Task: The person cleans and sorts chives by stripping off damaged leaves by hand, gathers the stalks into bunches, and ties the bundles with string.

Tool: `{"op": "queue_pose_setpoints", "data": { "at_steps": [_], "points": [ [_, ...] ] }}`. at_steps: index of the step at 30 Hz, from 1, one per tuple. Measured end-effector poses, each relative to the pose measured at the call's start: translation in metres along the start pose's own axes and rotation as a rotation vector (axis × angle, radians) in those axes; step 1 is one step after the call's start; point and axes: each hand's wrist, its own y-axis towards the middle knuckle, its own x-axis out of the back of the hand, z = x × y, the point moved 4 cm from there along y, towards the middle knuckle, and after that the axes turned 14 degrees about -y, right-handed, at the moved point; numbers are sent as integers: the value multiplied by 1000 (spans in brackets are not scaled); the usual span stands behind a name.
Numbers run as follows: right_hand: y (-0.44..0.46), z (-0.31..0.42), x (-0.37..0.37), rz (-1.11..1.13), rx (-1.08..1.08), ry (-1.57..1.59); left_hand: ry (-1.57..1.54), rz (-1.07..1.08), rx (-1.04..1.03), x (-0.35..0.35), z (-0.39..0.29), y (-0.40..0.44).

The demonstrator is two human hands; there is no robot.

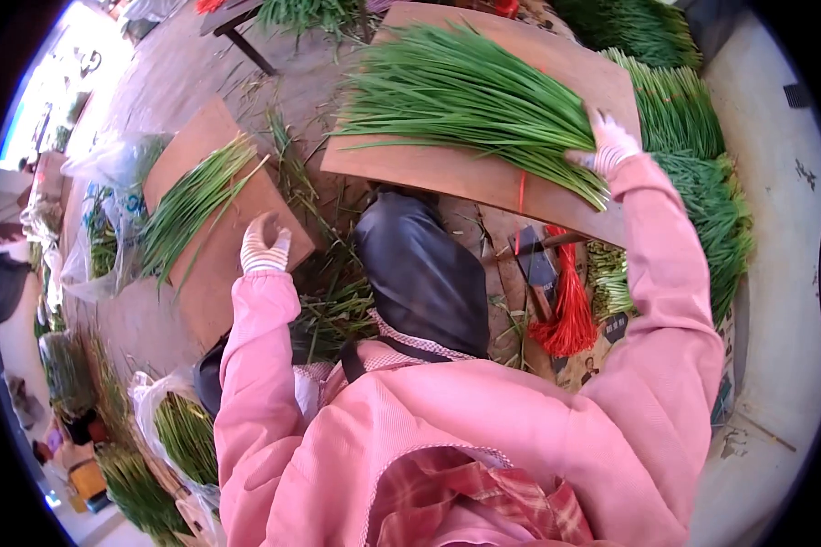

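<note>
A large pile of green garlic chives [474, 96] lies across the wooden board [447, 166] in front of me. My right hand [608, 146], in a striped glove with bare fingertips, grips the pile near its pale stem ends, thumb and fingers on either side. A red tie [522, 191] shows at the board's near edge, partly under the stems. My left hand [265, 244], gloved alike, hovers over the smaller left board [212, 290]. Its fingers are curved and apart, holding nothing. Beside it lies a smaller bunch of chives [196, 205].
Red strings [566, 305] hang below the main board's near edge. Bundled chives [693, 201] are stacked along the right wall. Plastic bags of greens [182, 428] stand at left. Loose stalks [333, 310] litter the floor around my covered knee [420, 269].
</note>
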Motion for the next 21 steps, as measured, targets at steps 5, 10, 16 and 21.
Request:
{"op": "queue_pose_setpoints", "data": {
  "at_steps": [5,10,16,21],
  "points": [
    [3,5,-14,-35,-46,0,470,176,-4,4,-38,-38],
    [38,-1,1,-26,135,-161,160,658,22,7,-64,-106],
    [47,203,117,-486,666,90,-301,558,238,33,-67,-114],
    [32,402,136,-461,1004,41,-609,320,342,41,-19,-106]
  ]
}}
